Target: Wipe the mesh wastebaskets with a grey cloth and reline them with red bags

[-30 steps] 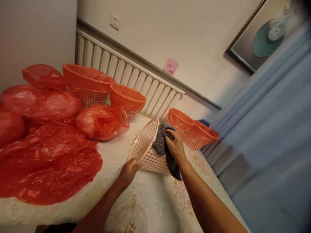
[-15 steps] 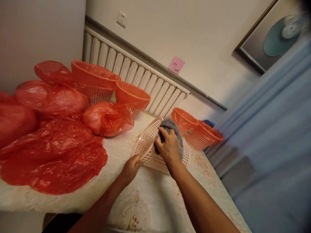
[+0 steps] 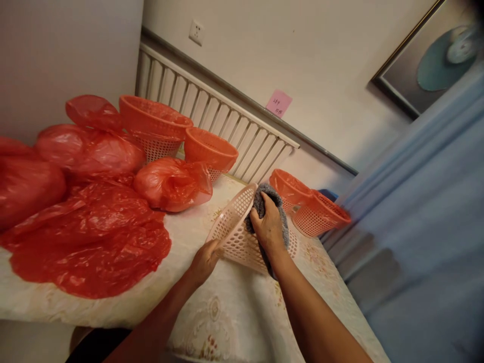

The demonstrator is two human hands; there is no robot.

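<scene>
Flowered tablecloth (image 3: pixel 227 312) under everything, and right of the red plastic bags (image 3: pixel 168 184) we have the pale pink basket (image 3: pixel 242 247), tipped on its side, long axis running from mouth at left towards base at right. Left hand (image 3: pixel 204 261) pinches the near rim; right hand (image 3: pixel 270 227), closer to the base, grips a grey rag (image 3: pixel 269 189) against the mesh.

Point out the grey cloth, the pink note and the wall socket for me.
Grey cloth (image 3: pixel 284 224): head view, its edge right of the hand.
Pink note (image 3: pixel 279 103): head view, middle of the paper.
Wall socket (image 3: pixel 196 33): head view, centre of its plate.
</scene>
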